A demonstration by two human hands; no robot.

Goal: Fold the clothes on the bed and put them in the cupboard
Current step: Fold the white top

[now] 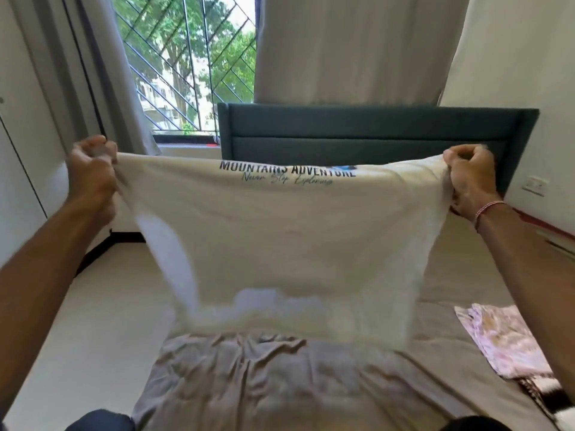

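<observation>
T-shirt (280,244) taut between both hands

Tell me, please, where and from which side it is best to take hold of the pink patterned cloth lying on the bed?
Probably at the two far corners of the pink patterned cloth, coming from above. It lies flat on the bed, so pinching that edge should lift it hanging straight. Both hands are busy now: left hand and right hand hold the white T-shirt stretched.

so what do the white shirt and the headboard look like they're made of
White shirt: soft matte knit, probably cotton jersey; it drapes and sags between the left hand and right hand.
Headboard: dark teal woven upholstery, matte, with padded horizontal panels.
</observation>
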